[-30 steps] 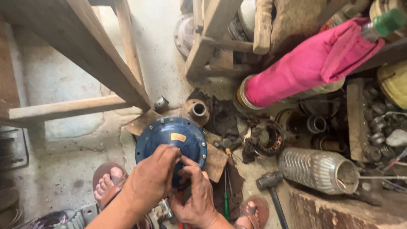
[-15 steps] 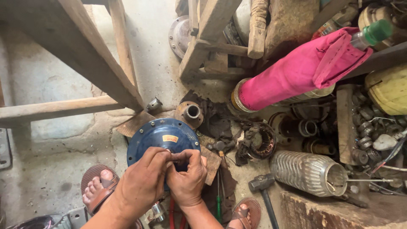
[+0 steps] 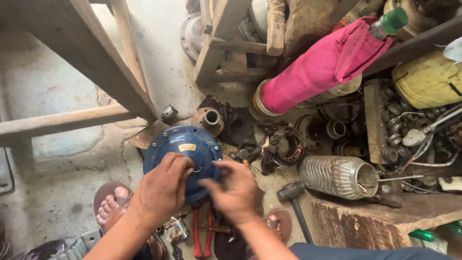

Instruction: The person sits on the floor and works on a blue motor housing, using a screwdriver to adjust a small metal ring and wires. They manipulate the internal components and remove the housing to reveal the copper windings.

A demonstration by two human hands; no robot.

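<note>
Bare concrete floor (image 3: 62, 192) is left open on the left; the right is blocked by a ribbed metal cylinder (image 3: 337, 175), a hammer (image 3: 293, 197) and scattered metal parts (image 3: 284, 144).

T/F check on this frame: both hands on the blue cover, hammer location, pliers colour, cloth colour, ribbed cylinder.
1. Both hands are at the round blue cover. True: left hand and right hand meet at its centre.
2. The hammer hangs on the wooden frame. False: it lies on the floor right of the right hand.
3. The pliers have red handles. True.
4. The cloth over the bottle is yellow. False: it is pink.
5. The ribbed metal cylinder lies on its side. True.
</note>
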